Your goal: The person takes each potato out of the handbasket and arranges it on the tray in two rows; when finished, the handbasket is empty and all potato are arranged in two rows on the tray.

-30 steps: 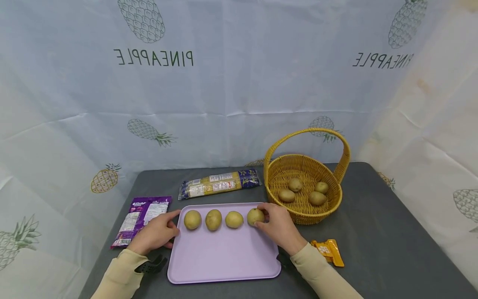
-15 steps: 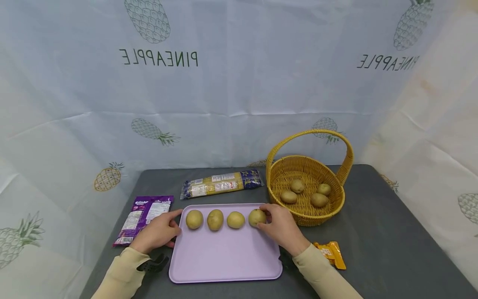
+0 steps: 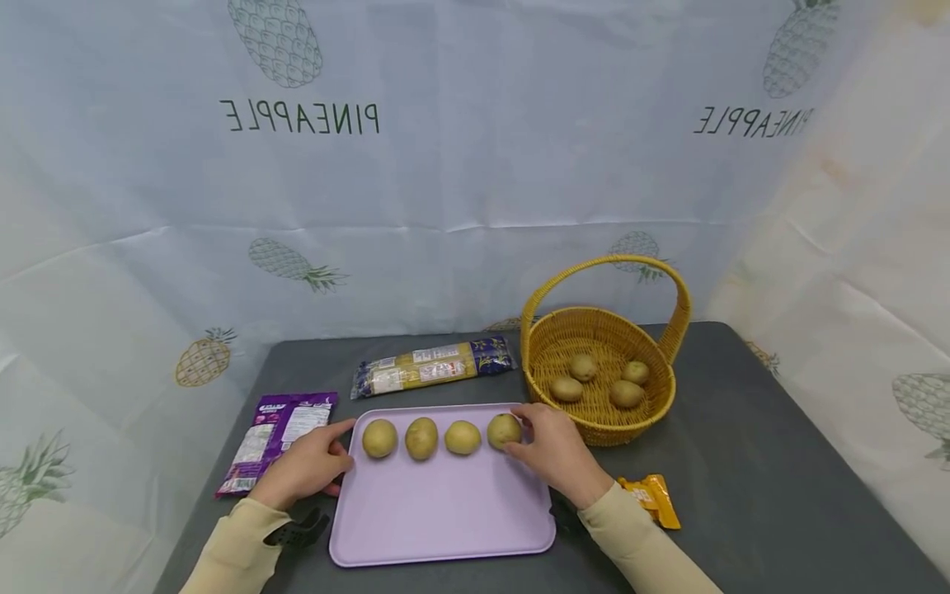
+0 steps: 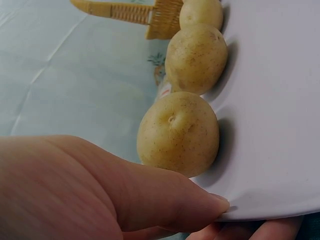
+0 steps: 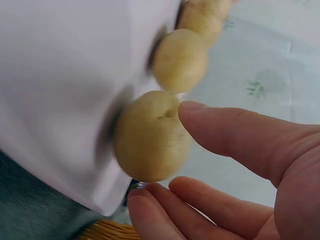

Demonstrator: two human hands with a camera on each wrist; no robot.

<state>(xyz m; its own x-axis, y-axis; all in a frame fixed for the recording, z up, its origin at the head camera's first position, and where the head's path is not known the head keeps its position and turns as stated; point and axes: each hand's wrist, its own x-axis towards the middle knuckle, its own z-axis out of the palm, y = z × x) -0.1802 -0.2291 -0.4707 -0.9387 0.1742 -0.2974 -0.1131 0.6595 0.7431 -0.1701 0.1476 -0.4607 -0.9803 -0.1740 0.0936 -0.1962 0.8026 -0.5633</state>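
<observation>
A lilac tray (image 3: 445, 511) lies on the dark table with a row of several potatoes along its far side. At the tray's left rim, my left hand (image 3: 308, 464) pinches the edge, its thumb (image 4: 195, 200) on top and fingers below, beside the leftmost potato (image 4: 178, 134). My right hand (image 3: 555, 454) holds the rightmost potato (image 3: 504, 431) near the tray's far right corner. In the right wrist view its thumb (image 5: 220, 125) touches this potato's side, with the other fingers curled near its far end. The third potato (image 3: 463, 437) sits close to its left.
Behind the tray's right corner stands a yellow wicker basket (image 3: 538, 330) with a tall handle and several potatoes inside. A long noodle packet (image 3: 434, 365) lies behind the tray. A purple bag (image 3: 278, 437) is at left, an orange wrapped snack (image 3: 653, 499) at right.
The head view has shifted slightly. Both hands keep their places at the tray's rim and the rightmost potato, and the row of potatoes looks the same.
</observation>
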